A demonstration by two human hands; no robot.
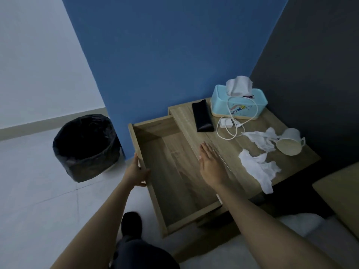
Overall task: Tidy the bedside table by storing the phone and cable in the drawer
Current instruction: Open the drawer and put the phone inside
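Note:
The wooden drawer point(155, 193) of the bedside table point(291, 158) is pulled wide out and holds nothing. My left hand point(137, 172) grips the drawer's front panel near its left end. My right hand point(209, 164) hovers flat and empty over the seam between drawer and tabletop, fingers apart. A black phone point(202, 118) lies on the tabletop at the back, beyond my right hand. To its right a white cable point(233, 131) with a white charger block point(226, 123) loops over the table and up onto the tissue box.
A light blue tissue box point(239, 106) stands at the table's back. Crumpled white tissues point(256, 167) and a tipped white cup point(289, 143) lie on the right side. A black-lined waste bin point(85, 148) stands on the floor to the left. A cushion edge point(338, 195) shows at right.

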